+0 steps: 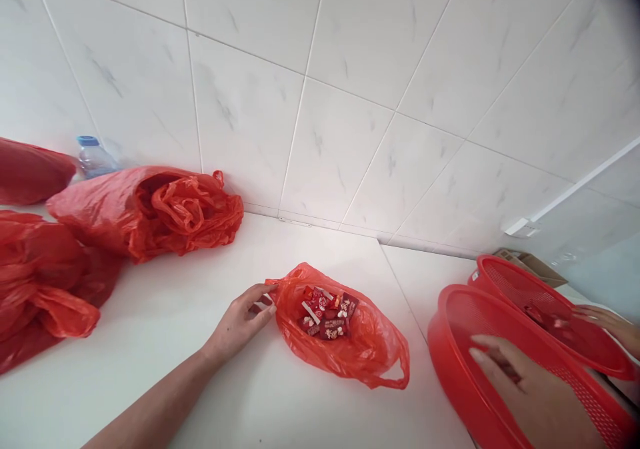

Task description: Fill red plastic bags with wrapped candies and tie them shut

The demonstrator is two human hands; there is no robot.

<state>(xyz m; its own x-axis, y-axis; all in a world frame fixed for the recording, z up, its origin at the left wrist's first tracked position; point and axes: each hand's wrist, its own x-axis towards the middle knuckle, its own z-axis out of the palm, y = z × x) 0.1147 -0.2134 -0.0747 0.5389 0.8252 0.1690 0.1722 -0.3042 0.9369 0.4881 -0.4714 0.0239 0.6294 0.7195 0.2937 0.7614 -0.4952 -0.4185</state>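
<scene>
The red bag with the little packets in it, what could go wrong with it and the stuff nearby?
The left hand holds just one end of the open red bag, so a tug might tip it and spill the wrapped packets. The right hand, over the near red basket, could bump another person's hand at the far basket.
</scene>
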